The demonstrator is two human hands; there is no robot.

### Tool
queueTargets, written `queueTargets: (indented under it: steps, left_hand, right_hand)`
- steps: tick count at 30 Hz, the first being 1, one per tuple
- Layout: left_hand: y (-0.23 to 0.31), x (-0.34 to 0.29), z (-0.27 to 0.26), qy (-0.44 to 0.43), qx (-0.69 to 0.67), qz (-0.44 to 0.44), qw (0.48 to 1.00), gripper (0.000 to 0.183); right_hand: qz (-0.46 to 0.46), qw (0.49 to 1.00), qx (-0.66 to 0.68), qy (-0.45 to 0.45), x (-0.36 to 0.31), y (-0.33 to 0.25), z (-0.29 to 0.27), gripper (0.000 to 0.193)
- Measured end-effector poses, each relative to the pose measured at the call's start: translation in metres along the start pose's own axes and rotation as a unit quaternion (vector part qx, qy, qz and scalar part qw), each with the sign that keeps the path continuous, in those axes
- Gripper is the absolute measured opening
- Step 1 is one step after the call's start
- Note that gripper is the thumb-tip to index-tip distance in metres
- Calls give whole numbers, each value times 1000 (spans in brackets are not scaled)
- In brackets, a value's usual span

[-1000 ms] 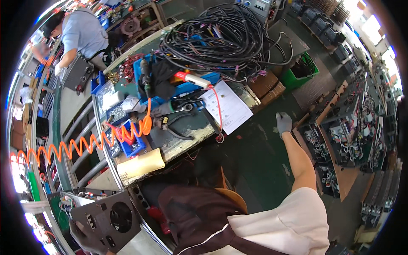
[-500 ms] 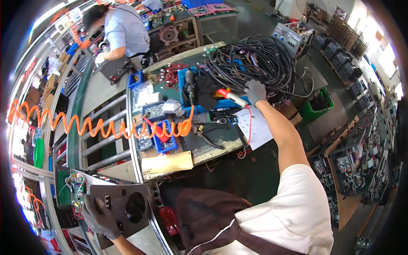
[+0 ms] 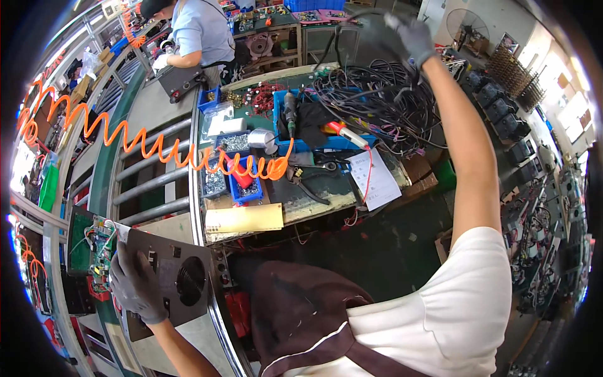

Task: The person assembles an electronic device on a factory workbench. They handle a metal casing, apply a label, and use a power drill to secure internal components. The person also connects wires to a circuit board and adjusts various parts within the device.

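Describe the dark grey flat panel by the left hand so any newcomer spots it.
From the silver metal rollers left of the green workbench, look lower. The dark grey flat panel is partly covered by the grey-gloved left hand; unlike the green board beside it, it bears a round black fan grille.

Two obstacles, two free ways

Beyond the left hand point(image 3: 135, 286), the orange coiled hose point(image 3: 275, 169) spans the rollers point(image 3: 157, 210) and hinders a straight reach. The black cable pile point(image 3: 377, 100) blocks the low way toward the right hand point(image 3: 414, 43). A hand could pass above the flat yellow sheet point(image 3: 245, 218), or between workbench point(image 3: 342, 202) and apron point(image 3: 301, 308).
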State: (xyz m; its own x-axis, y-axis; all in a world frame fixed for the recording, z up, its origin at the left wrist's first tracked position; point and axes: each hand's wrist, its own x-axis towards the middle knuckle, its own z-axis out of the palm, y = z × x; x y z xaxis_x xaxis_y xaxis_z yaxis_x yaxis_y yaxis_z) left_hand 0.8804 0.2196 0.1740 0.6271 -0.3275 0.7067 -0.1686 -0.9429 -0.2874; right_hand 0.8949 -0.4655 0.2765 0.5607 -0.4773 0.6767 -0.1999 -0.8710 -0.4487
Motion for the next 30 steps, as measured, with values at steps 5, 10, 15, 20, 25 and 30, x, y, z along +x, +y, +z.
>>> queueTargets:
  steps: [5, 10, 15, 20, 25, 30]
  left_hand:
    - [4, 0, -4, 24, -55, -6, 998, 41]
    - [-2, 1, -7, 27, -76, 21, 996, 40]
    - [3, 0, -17, 24, -62, 4, 998, 41]
    - [11, 1, -36, 126, -111, 31, 985, 36]
    - [56, -38, -30, 109, -383, 54, 916, 24]
    - [117, -105, -16, -261, -643, -16, 720, 52]
  right_hand:
    - [-131, 965, 137, 180, 48, -76, -89, 35]
    - [-169, 936, 255, 176, 86, -132, -159, 36]
    - [-151, 967, 87, 184, 68, -199, -200, 35]
    - [-176, 966, 136, 133, 34, -226, -211, 35]
    - [-171, 964, 192, 69, -14, -246, -221, 35]
    - [-132, 936, 324, -42, -64, -244, -209, 35]
